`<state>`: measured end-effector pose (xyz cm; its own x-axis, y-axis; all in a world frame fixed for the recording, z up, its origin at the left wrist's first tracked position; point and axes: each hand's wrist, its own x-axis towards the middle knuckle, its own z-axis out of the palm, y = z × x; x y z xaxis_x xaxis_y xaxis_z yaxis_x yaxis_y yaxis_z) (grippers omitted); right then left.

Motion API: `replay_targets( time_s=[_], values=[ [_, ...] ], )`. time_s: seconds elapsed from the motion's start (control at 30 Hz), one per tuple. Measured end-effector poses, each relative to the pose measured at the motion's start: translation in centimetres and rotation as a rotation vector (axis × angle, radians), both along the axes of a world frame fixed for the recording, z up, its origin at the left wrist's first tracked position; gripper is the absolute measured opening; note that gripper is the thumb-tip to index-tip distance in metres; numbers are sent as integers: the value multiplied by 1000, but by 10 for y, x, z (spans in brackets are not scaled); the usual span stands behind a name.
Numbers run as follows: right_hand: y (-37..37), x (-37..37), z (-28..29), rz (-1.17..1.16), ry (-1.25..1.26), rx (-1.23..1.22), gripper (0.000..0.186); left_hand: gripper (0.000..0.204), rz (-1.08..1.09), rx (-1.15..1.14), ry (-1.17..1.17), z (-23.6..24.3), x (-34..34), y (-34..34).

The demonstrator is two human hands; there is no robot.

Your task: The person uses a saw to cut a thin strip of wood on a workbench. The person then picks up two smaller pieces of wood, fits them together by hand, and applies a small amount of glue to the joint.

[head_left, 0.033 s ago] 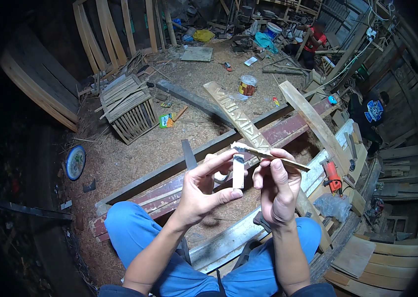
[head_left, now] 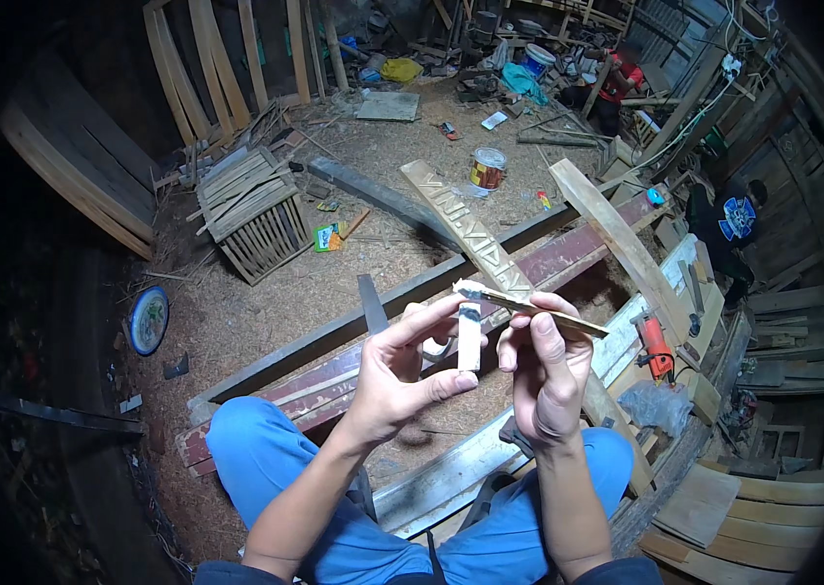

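My left hand (head_left: 394,375) grips a small pale wooden block (head_left: 470,346) upright between thumb and fingers. A dark band runs across the block near its top. My right hand (head_left: 550,375) pinches a thin dark-and-tan stick (head_left: 568,318), which slants down to the right. The stick's far end meets the top of the block, where a pale, ragged bit shows. Behind my left hand a flat grey blade (head_left: 371,304) sticks up past the fingers; its other end is partly hidden. Beyond both hands, a board with carved zigzag shapes (head_left: 461,226) lies across the beams.
A dark red beam (head_left: 568,252) and a plain plank (head_left: 617,229) lie ahead. To my right are a red power tool (head_left: 656,349) and a plastic bag (head_left: 654,408). A slatted crate (head_left: 254,219) and a paint can (head_left: 488,170) stand farther off. Two people sit at the right.
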<state>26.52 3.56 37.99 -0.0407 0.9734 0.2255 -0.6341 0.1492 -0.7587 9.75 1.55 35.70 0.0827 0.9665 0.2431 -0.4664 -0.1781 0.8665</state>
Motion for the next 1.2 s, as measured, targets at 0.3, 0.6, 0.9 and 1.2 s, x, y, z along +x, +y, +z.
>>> replay_targets(
  time_s=[0.3,0.6,0.9,1.2],
  values=[
    [-5,-6,-4,9,-48,-67,27,77,-48,-36,-109,-1,-1,-2],
    [-9,-10,-1,-12,-121,-104,24,77,-59,-4,-109,-2,-2,-3],
    [-10,-8,1,47,-68,11,21,76,-56,25,-90,-8,-2,-5],
    [-8,-6,-1,26,-28,20,21,77,-121,-8,-132,-5,-3,-7]
  ],
)
